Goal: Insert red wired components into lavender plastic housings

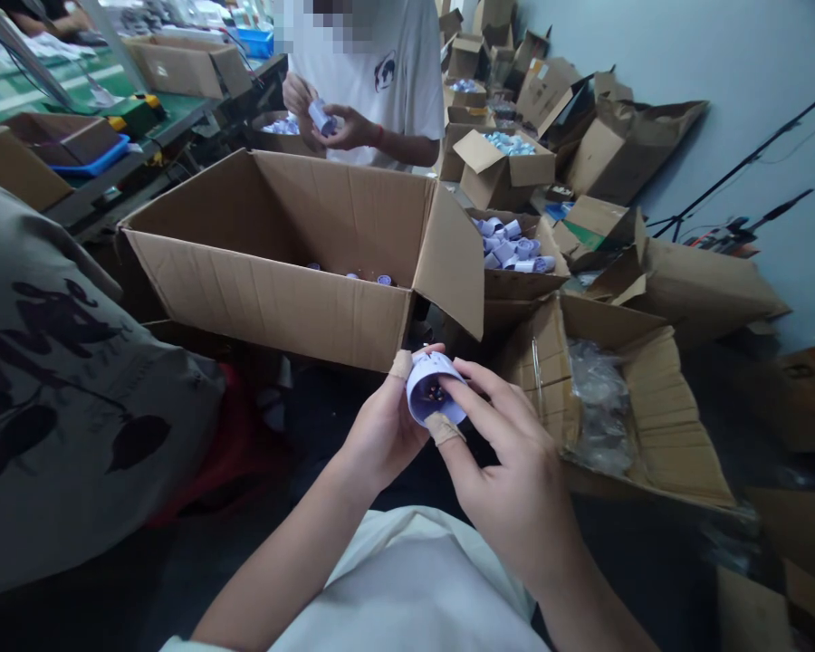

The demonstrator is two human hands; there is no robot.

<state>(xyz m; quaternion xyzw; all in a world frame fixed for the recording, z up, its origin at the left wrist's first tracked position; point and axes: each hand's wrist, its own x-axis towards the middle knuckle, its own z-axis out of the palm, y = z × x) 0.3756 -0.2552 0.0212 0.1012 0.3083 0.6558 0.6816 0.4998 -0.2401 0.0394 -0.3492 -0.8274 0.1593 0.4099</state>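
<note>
Lavender cup-shaped part mid-frame is looking light, stiff. Left hand and right hand are grasping its wall, likely the best hold.

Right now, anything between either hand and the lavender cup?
Nothing visible in the way: the left hand and right hand are both on the lavender cup, right fingers at its open end. Only the tan tape around one finger of each hand might come between skin and cup.

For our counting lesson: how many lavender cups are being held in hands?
2: one lavender cup in the wearer's left hand and right hand; a second cup in the co-worker's hands beyond the large open carton. Other held cups may be hidden.
</note>
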